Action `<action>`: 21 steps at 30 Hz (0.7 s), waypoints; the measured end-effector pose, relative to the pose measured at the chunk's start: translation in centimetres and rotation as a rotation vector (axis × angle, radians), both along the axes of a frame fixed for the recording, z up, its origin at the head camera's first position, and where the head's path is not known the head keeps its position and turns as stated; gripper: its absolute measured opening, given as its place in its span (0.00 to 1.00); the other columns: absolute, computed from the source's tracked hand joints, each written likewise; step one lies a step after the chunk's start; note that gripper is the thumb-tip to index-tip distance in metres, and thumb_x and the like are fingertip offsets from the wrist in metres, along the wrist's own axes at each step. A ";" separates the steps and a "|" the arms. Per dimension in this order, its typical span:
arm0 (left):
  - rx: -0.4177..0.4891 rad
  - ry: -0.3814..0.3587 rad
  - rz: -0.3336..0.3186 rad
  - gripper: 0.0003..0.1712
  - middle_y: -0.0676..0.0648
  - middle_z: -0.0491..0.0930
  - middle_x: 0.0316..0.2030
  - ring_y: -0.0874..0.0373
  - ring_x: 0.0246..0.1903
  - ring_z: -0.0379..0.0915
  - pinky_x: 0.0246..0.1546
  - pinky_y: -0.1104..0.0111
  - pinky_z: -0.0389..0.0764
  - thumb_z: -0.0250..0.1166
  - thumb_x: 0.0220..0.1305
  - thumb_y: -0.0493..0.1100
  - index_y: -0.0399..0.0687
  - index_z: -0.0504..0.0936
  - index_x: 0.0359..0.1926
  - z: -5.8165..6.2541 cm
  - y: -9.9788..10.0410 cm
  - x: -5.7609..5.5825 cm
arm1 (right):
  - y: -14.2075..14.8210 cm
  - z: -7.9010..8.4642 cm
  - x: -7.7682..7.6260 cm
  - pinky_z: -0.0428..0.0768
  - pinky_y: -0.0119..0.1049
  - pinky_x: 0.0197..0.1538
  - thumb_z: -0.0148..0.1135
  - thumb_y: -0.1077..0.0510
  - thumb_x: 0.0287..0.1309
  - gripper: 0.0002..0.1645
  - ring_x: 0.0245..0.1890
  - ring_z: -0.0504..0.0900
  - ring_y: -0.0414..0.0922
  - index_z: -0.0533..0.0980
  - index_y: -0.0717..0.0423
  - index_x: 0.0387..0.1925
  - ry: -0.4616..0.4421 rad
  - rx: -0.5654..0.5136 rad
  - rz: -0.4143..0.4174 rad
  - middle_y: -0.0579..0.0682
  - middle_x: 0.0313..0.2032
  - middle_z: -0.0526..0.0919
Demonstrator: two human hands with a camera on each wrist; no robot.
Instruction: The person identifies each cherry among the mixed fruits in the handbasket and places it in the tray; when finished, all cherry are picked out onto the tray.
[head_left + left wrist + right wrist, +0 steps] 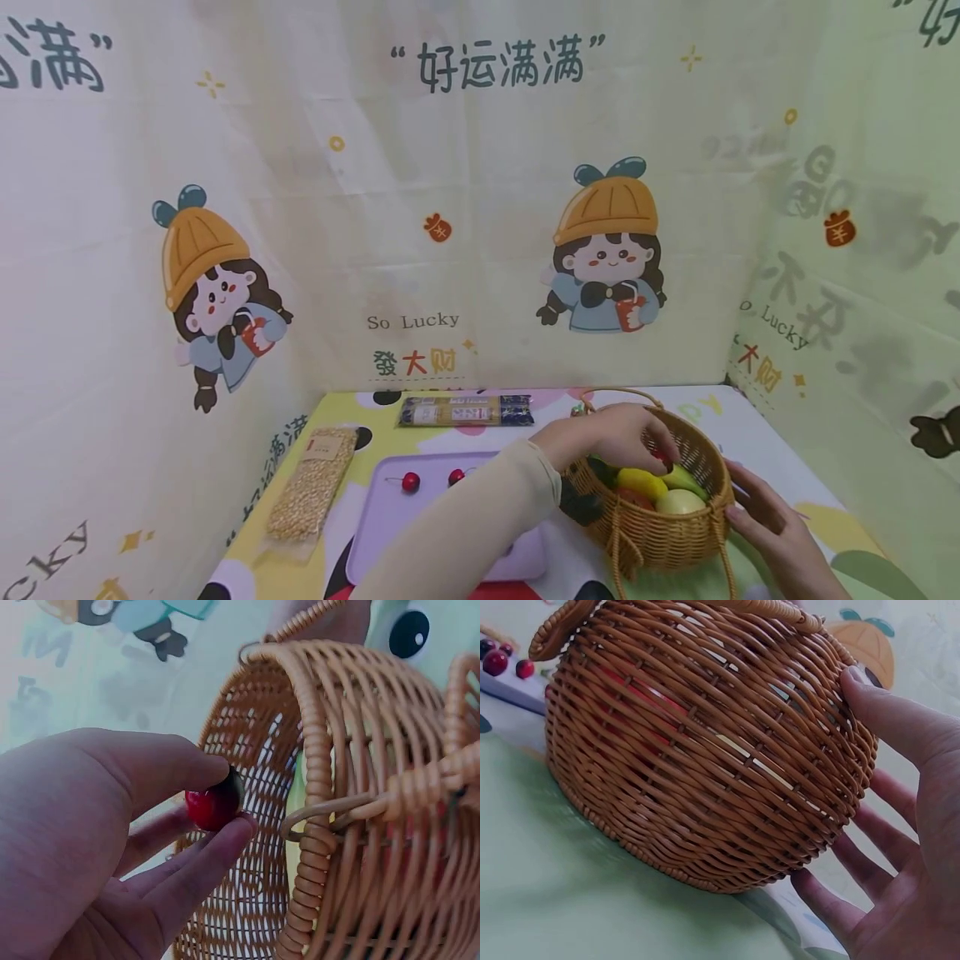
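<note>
A brown wicker basket (667, 542) stands at the table's right, holding a yellow lemon-like fruit (640, 482), a pale round fruit (681, 502) and other produce. Over its opening, my left hand (622, 437) pinches a red cherry (212, 806), dark on one side, between thumb and fingers. In the left wrist view the cherry is just at the basket's mouth. My right hand (783, 537) rests against the basket's right side. The right wrist view shows its fingers (874, 859) spread along the outer wall, with the thumb near the rim.
A lilac tray (382, 517) with several cherries (410, 482) lies left of the basket, partly covered by the left sleeve (472, 525). A bag of grains or beans (311, 487) lies at the left. Packaged noodles (465, 411) lie at the back, before a printed cloth wall (480, 250).
</note>
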State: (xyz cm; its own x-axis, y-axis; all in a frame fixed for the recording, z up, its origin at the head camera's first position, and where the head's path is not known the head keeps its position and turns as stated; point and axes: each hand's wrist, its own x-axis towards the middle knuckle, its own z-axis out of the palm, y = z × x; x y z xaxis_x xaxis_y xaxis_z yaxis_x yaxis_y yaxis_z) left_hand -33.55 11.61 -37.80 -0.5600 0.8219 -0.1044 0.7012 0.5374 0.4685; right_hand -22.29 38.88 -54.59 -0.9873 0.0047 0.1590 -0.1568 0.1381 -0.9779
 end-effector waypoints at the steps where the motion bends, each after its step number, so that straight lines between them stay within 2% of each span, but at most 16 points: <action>1: 0.019 -0.017 -0.009 0.10 0.71 0.84 0.44 0.75 0.45 0.77 0.46 0.81 0.78 0.75 0.74 0.49 0.68 0.93 0.53 0.0 -0.3 0.1 | 0.0 0.0 0.0 0.85 0.25 0.55 0.53 0.59 0.87 0.39 0.60 0.70 0.09 0.54 0.47 0.90 -0.007 0.002 -0.004 0.15 0.67 0.69; 5: 0.099 -0.095 -0.033 0.11 0.70 0.86 0.47 0.76 0.48 0.79 0.50 0.81 0.79 0.76 0.74 0.48 0.66 0.93 0.54 0.0 -1.6 0.2 | 0.0 0.2 0.0 0.86 0.25 0.54 0.54 0.58 0.87 0.40 0.60 0.71 0.10 0.53 0.48 0.90 -0.025 0.006 -0.009 0.15 0.65 0.69; 12: 0.220 -0.213 -0.013 0.12 0.68 0.87 0.52 0.73 0.51 0.85 0.49 0.79 0.84 0.76 0.73 0.46 0.64 0.93 0.55 -0.1 -4.3 1.1 | -0.1 0.2 0.0 0.87 0.26 0.53 0.54 0.58 0.87 0.40 0.60 0.72 0.10 0.53 0.47 0.90 -0.026 0.002 -0.008 0.13 0.64 0.71; 18: 0.397 -0.352 -0.053 0.15 0.66 0.87 0.54 0.73 0.51 0.87 0.51 0.76 0.87 0.75 0.75 0.43 0.55 0.91 0.59 -0.2 -7.7 2.1 | -0.2 0.0 0.1 0.86 0.25 0.54 0.53 0.61 0.86 0.40 0.62 0.73 0.12 0.54 0.49 0.90 0.027 -0.003 0.014 0.12 0.66 0.72; 21: 0.478 -0.400 -0.039 0.17 0.66 0.88 0.54 0.72 0.50 0.88 0.53 0.75 0.87 0.75 0.74 0.44 0.53 0.91 0.61 -0.3 -9.4 2.9 | 0.1 0.0 0.3 0.85 0.24 0.55 0.52 0.63 0.86 0.40 0.62 0.73 0.12 0.54 0.49 0.90 0.053 0.004 0.021 0.12 0.67 0.72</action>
State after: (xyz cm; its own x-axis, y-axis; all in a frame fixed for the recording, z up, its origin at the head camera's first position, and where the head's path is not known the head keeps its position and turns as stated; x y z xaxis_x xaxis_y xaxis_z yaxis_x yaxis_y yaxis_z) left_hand -30.67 2.17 -38.06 -0.5220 0.8488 0.0844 0.4367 0.1810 0.8812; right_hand -22.04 38.97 -54.63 -0.9773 -0.0164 0.2113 -0.2116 0.1381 -0.9676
